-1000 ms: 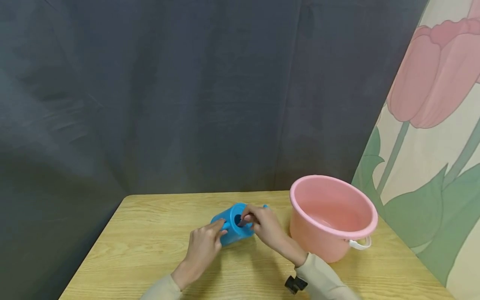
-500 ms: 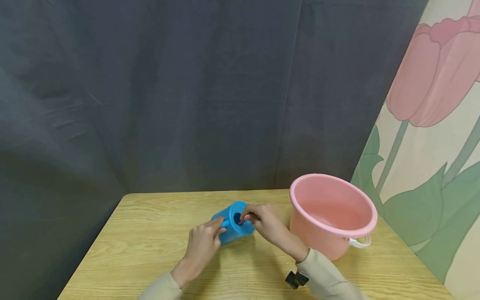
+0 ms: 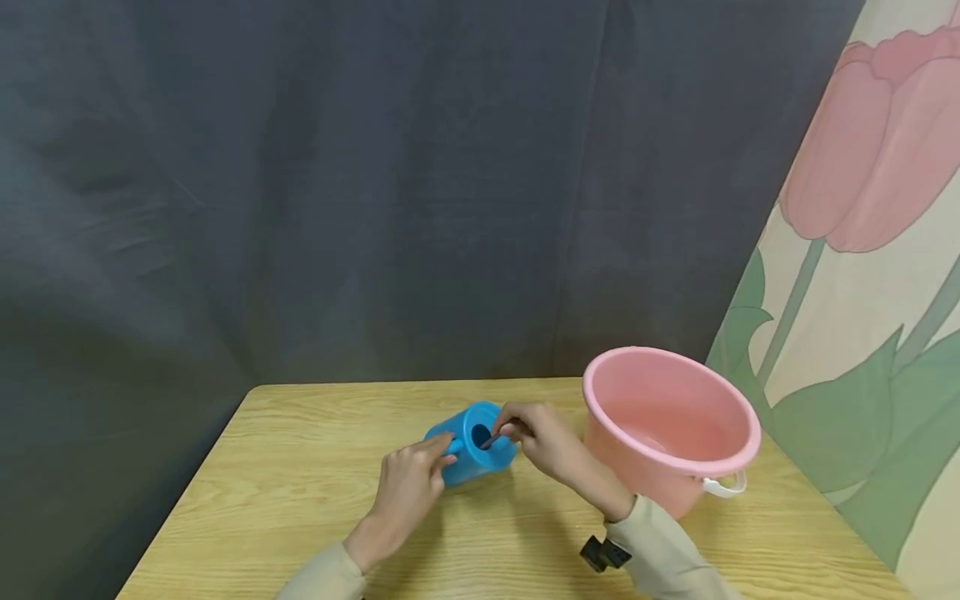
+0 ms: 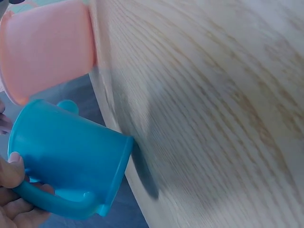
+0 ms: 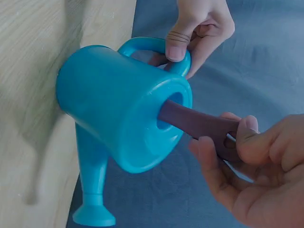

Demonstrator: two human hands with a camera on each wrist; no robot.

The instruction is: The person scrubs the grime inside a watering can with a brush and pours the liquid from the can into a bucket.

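A blue plastic watering can [image 3: 474, 467] is tilted over the table, its round opening facing my right hand. My left hand [image 3: 408, 483] grips its loop handle, thumb on top, as the right wrist view shows too. My right hand [image 3: 551, 442] pinches the holed end of a flat brown handle [image 5: 199, 126] between thumb and fingers. The other end of that handle is inside the can's opening, so what it belongs to is hidden. The spout with its flared rose [image 5: 95, 213] points away from my left hand. Whether the can's base touches the table, I cannot tell.
To the right of my right hand stands a pink bucket [image 3: 600, 433] with a white handle [image 3: 723, 486]. Both are on a wood-grain table [image 3: 300, 467]. A dark curtain [image 3: 412, 192] hangs behind it, and a wall with painted tulips [image 3: 862, 158] is at the right.
My right hand has drawn slightly back to the right, and more of the brown handle shows outside the opening. The can has shifted a little to the right. The bucket stays put.
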